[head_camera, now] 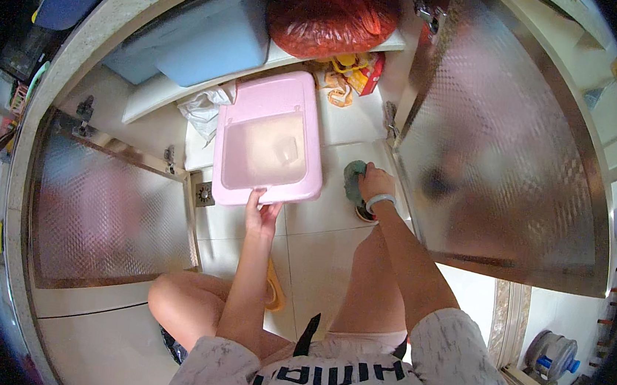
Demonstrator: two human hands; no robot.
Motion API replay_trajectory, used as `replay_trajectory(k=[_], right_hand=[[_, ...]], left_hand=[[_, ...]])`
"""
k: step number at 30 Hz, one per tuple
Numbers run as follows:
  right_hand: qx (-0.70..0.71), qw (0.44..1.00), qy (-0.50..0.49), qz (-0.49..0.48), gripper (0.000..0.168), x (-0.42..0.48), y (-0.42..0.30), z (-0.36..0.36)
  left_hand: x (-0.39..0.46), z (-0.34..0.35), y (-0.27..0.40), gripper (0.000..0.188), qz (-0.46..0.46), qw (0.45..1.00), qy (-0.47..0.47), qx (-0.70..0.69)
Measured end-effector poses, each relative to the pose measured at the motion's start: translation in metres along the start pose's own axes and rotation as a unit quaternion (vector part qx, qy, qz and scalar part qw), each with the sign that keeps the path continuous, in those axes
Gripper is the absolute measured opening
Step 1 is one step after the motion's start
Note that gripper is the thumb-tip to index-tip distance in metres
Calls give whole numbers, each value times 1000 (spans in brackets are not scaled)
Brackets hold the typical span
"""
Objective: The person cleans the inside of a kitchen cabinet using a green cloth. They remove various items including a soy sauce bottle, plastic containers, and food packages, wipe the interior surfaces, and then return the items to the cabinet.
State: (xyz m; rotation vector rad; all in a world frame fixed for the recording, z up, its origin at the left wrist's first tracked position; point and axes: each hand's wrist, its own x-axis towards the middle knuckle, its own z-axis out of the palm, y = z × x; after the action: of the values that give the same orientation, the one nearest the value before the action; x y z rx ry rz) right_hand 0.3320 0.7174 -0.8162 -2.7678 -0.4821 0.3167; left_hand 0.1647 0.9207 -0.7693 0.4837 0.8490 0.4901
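A pink plastic storage bin (312,154) with a see-through lid panel stands half inside a low cupboard. Something pale fills it, and a scoop-like shape shows faintly through the panel. My left hand (262,214) grips the bin's near rim, thumb on top and fingers beneath. To the right, my right hand (377,183) holds a bunched grey-green cloth (352,181) just above or on the tiled floor; which of the two I cannot tell. A pale bangle circles that wrist.
Textured glass cupboard doors stand open at left (112,207) and right (507,156). On the shelf sit a light-blue box (216,50) and a red plastic bag (330,22). Crumpled packets (353,74) and a white plastic bag (205,107) flank the bin. A floor drain (205,194) lies left.
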Motion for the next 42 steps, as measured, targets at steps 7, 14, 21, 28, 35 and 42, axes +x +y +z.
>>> replay_trajectory(k=[7, 14, 21, 28, 35, 42], right_hand=[[5, 1000, -12, -15, 25, -7, -4, -6], [-23, 1000, 1, -14, 28, -10, -6, -3], [-15, 999, 26, -21, 27, -8, -4, 0], [-24, 999, 13, -22, 28, -8, -3, 1], [-35, 999, 19, -21, 30, -11, -6, 3], [-31, 998, 34, -30, 28, -7, 4, 8]], left_hand=[[-68, -43, -3, 27, 11, 1000, 14, -7], [-105, -84, -15, 18, -18, 997, 67, 46], [-115, -136, -46, 26, -37, 997, 48, 46], [-119, -164, -88, 18, -52, 994, 93, 2], [-118, -194, -126, 16, -53, 993, 84, -71], [-125, -189, -138, 15, -117, 979, 158, -46]])
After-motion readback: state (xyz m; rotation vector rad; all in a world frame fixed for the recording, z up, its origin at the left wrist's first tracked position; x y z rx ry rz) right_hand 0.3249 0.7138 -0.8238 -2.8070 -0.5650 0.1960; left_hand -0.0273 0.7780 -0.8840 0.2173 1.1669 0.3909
